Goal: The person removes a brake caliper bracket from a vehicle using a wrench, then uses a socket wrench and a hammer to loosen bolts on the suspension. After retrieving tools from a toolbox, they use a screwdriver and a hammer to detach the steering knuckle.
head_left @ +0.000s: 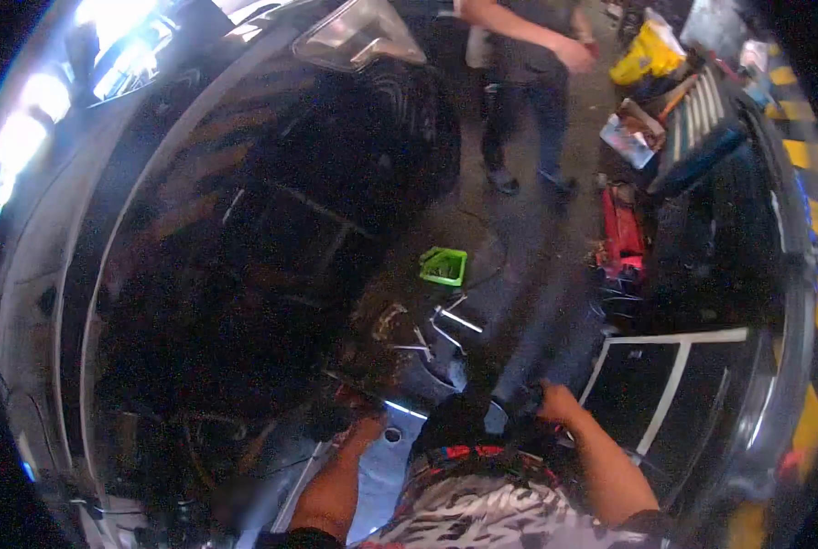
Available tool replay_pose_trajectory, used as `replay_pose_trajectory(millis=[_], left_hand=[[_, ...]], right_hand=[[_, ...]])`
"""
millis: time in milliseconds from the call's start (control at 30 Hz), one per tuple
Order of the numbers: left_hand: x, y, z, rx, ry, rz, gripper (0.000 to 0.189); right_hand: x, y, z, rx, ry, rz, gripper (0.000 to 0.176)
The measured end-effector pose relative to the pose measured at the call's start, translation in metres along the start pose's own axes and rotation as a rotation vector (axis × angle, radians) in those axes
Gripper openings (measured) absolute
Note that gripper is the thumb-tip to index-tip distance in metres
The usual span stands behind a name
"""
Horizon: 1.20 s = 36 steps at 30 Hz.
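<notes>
My left hand (368,427) is low beside the dark car body (244,302), close to a pale metal surface with a round hole. Its fingers are lost in shadow. Out to the right, my right hand (561,403) has curled fingers; a dark shape is by them, too dim to name. On the floor ahead lie several shiny metal tools (457,319), wrench-like in shape. Just past them sits a bright green tray (464,267) with something dark inside.
Another person (528,82) stands ahead near the car's headlight (358,37). To the right are a red floor jack (622,229), a white container (633,137), a yellow bag (649,57) and a black panel with pale strips (647,384).
</notes>
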State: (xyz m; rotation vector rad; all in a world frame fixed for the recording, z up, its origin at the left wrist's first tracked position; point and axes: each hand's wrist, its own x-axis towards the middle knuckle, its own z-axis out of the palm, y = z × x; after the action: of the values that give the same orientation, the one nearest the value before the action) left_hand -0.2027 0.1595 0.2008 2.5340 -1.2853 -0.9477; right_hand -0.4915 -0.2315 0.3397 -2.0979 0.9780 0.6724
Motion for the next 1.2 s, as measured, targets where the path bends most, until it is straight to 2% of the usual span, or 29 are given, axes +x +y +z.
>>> replay_pose_trajectory(millis=[67,133,167,200,267,333,367,433,533,567,667,700,733,800,833,900,1000,1067,1133,1200], left_hand=[[0.030,-0.021,0.005,0.118,-0.026,0.065,0.028],[0.066,-0.042,0.027,0.322,0.009,0.237,0.026],[0.087,-0.055,0.046,0.510,0.104,0.392,0.025],[0.095,-0.032,0.021,0.284,0.030,0.222,0.027],[0.116,0.056,-0.070,-0.191,-0.074,-0.175,0.033],[0.146,0.116,-0.119,-0.363,-0.077,-0.327,0.042],[0.160,0.131,-0.125,-0.403,-0.045,-0.360,0.048],[0.205,0.126,-0.101,-0.262,0.310,-0.280,0.048],[0.268,0.127,-0.074,-0.021,0.689,-0.313,0.043],[0.299,0.122,-0.079,0.064,0.806,-0.341,0.041],[0.351,0.126,-0.114,-0.005,0.333,-0.588,0.045],[0.364,0.134,-0.130,-0.032,0.205,-0.649,0.047],[0.377,0.151,-0.158,-0.075,0.113,-0.696,0.049],[0.400,0.151,-0.165,-0.148,0.021,-0.784,0.051],[0.411,0.145,-0.159,-0.178,0.026,-0.819,0.052],[0.430,0.135,-0.139,-0.203,0.087,-0.846,0.053],[0.442,0.105,-0.108,-0.108,0.344,-0.766,0.055],[0.445,0.073,-0.085,0.030,0.506,-0.672,0.056],[0.449,0.047,-0.077,0.087,0.528,-0.631,0.056],[0.448,0.036,-0.080,0.119,0.573,-0.573,0.054]], right_hand=[[0.025,-0.018,-0.032,-0.019,0.086,-0.131,0.065],[0.052,-0.045,-0.072,-0.068,0.252,-0.286,0.063],[0.081,-0.045,-0.082,-0.034,0.258,-0.345,0.061],[0.114,-0.039,-0.076,-0.004,0.260,-0.404,0.060],[0.155,-0.042,-0.094,0.106,0.274,-0.542,0.053],[0.185,-0.079,-0.135,0.267,0.334,-0.701,0.042],[0.197,-0.094,-0.148,0.353,0.293,-0.596,0.040],[0.238,-0.126,-0.175,0.506,0.225,-0.399,0.035],[0.325,-0.146,-0.178,0.792,0.184,-0.601,0.038],[0.356,-0.158,-0.181,0.723,0.213,-0.715,0.042],[0.417,-0.172,-0.132,0.566,0.514,-0.621,0.043],[0.419,-0.171,-0.131,0.550,0.424,-0.663,0.050],[0.426,-0.170,-0.132,0.667,0.298,-0.715,0.053],[0.441,-0.168,-0.128,0.888,0.018,-0.810,0.058],[0.447,-0.170,-0.119,1.056,-0.030,-0.835,0.059],[0.511,-0.150,-0.056,1.011,0.085,-0.760,0.057],[0.553,-0.158,-0.024,0.822,0.074,-0.679,0.060],[0.580,-0.164,-0.012,0.473,0.080,-0.788,0.059],[0.583,-0.170,-0.011,-0.102,0.118,-0.940,0.053],[0.592,-0.172,0.003,-0.267,0.219,-1.043,0.049]])
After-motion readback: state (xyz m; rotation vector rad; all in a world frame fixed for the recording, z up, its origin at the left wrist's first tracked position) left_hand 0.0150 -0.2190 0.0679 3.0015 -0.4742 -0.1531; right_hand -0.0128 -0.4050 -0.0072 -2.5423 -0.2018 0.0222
